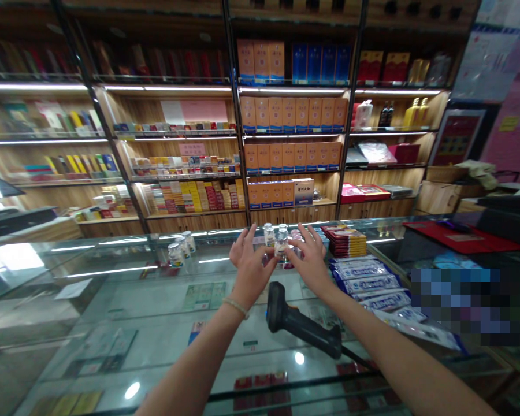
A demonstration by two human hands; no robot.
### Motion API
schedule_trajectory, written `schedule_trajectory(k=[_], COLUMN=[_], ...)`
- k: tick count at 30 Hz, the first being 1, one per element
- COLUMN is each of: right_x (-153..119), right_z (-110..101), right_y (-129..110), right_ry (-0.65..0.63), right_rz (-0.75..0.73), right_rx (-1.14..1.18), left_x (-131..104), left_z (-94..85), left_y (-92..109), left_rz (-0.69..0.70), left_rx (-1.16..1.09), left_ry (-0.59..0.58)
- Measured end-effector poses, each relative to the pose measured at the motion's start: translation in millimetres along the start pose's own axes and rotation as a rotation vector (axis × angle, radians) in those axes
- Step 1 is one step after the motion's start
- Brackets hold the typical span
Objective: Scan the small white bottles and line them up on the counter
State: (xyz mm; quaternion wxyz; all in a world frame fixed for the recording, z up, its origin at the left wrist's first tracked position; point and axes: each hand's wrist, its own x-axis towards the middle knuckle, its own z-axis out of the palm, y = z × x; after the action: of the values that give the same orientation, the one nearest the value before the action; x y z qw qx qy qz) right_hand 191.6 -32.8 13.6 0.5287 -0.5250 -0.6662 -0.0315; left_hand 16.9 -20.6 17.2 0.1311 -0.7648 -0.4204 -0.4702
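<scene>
Over the far part of the glass counter (164,312), both my hands come together at a small clear bottle (281,248). My left hand (253,263) has its thumb and index finger at the bottle's left side, with the other fingers raised. From the right, my right hand (309,257) touches the same bottle with thumb and index finger, its other fingers lifted too. Another small white-capped bottle (269,234) stands just behind; more small items beside it are partly hidden by my right hand. Below my hands lies a black barcode scanner (301,326), untouched.
Several small bottles (182,248) stand at the counter's left. To the right are a stack of red and yellow packs (344,240), blue and white packets (372,283) and a red mat (463,237). Shelves of boxed goods (292,112) line the back wall.
</scene>
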Motion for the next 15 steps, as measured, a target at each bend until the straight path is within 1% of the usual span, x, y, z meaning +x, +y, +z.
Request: schedule_trajectory(k=[3, 10, 15], right_x=[-0.4, 0.1, 17.7], right_z=[0.2, 0.0, -4.7], right_y=[0.7, 3.3, -9.8], right_ry=[0.006, -0.025, -0.06], right_rz=[0.0, -0.027, -0.083], right_rx=[-0.012, -0.052, -0.113], left_x=[0.1, 0.5, 13.1], left_z=[-0.1, 0.4, -7.1], left_y=[-1.1, -3.5, -9.1], left_rz=[-0.005, -0.036, -0.068], left_rx=[0.001, 0.008, 0.017], left_ry=[-0.005, 0.001, 0.036])
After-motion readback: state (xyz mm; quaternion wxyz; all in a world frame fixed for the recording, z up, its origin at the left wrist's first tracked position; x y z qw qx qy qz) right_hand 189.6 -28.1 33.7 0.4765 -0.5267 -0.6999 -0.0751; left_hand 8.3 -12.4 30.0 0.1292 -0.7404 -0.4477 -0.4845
